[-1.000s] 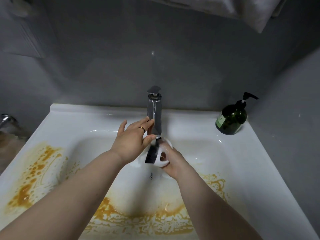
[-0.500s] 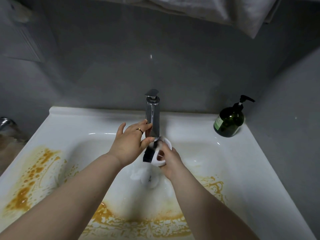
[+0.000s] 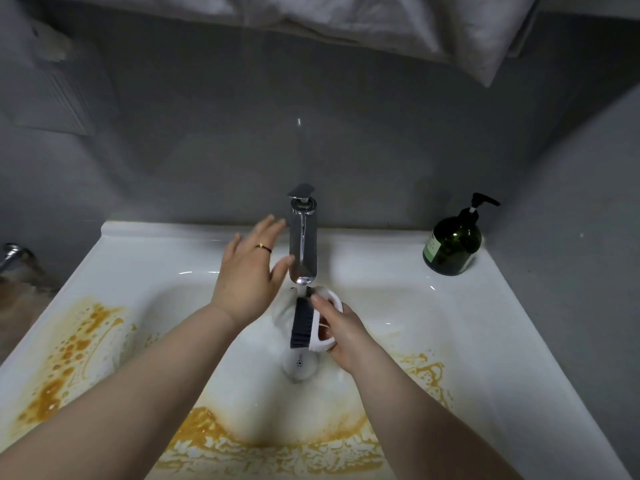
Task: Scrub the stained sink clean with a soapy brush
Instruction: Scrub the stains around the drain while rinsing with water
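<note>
Surface: white glazed sink (image 3: 381,258), wet and shiny, set against a grey wall (image 3: 207,150); I look down on it from above.
Near rim: broad orange-brown stains (image 3: 270,445) run along the front edge, with more on the left shoulder and at the right of the basin. I judge none of it scrubbed yet.
Basin floor: the drain (image 3: 300,363) sits just below the brush.
Task thing: the brush (image 3: 310,323) has a white plastic body, a loop handle and dark bristles turned leftward. It is held over the basin, under the spout tip.
Grip: I have the right hand (image 3: 346,337) on it, fingers (image 3: 323,306) curled through the loop and holding firm.
Handling: I judge it light, with a rigid body and stiff bristles. Wet plastic will be slippery, so the loop is the place to hold, pressing down through the back.
Free side: the left hand (image 3: 247,275) is spread flat and holds nothing. Its thumb is just beside the spout; I cannot tell whether it touches.
Obstacle: the chrome faucet (image 3: 303,244) overhangs the basin and would block long strokes at the back.
Back corner: the green soap bottle (image 3: 452,245) stands on the rim, well apart from both hands. I cannot tell whether the bristles carry soap.
Far: a metal fitting (image 3: 12,254) shows at the left edge, and pale cloth (image 3: 381,26) hangs overhead.
</note>
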`<action>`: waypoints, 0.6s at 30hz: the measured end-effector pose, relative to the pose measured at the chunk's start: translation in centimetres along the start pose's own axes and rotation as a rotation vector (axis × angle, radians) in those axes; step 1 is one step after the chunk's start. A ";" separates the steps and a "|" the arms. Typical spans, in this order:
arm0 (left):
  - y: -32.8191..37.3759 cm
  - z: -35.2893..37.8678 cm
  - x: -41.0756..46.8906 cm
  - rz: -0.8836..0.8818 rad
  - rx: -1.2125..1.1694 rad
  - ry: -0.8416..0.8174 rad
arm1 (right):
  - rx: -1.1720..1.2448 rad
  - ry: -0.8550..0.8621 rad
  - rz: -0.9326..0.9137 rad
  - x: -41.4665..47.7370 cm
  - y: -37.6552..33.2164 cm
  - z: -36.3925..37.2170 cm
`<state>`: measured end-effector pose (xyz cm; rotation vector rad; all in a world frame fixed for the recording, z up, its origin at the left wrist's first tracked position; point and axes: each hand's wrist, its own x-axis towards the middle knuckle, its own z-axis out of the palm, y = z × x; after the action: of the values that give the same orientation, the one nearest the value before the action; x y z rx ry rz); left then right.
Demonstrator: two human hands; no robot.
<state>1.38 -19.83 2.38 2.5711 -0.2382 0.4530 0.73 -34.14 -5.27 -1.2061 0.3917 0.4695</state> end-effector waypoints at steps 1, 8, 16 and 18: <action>0.1 -0.6 0.6 0.003 -0.019 0.064 | -0.014 0.025 0.003 0.0 0.0 -0.1; 0.9 -1.2 4.8 0.041 0.120 -0.088 | -0.052 0.020 0.014 -0.4 -0.3 -0.7; 0.7 -1.0 4.9 0.046 0.210 -0.036 | -0.094 0.051 -0.021 -0.3 -1.0 -1.1; 0.3 -0.7 3.7 0.058 0.213 -0.045 | -0.109 0.067 -0.019 -0.4 -0.7 -1.3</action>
<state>4.57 -20.00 4.46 2.7906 -0.2956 0.4643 0.72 -35.66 -4.94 -1.3324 0.4165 0.4391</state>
